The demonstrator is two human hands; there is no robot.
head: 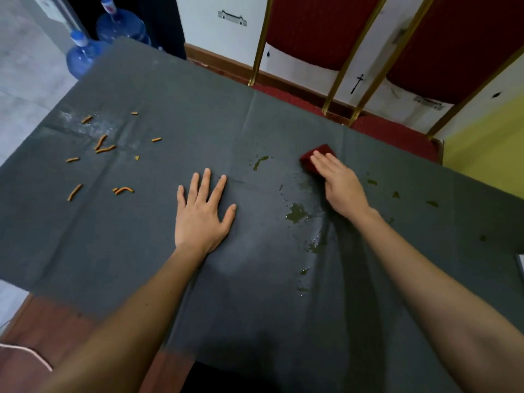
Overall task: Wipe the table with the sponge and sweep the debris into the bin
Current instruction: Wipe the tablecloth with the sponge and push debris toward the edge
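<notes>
Wiping is the step in hand: the right hand (340,188) presses the dark red sponge (317,156) flat on the grey cloth of the table (170,95), its fingers stretched out over the top and not curled round it; the thumb is hidden. The left hand (202,214) lies flat with fingers spread and holds nothing, probably to stop the cloth from sliding. The sponge sits right of the middle, near the far edge. Green wet spots (296,212) lie between the hands and further right, so most wiping seems not yet done. Orange crumbs (105,146) lie well apart on the left. I judge that the next move calls for a firm pull toward the body, through the spots. Red chairs (320,29) stand just behind the far edge; toward the body and the left there is much free cloth. No bin is in view
</notes>
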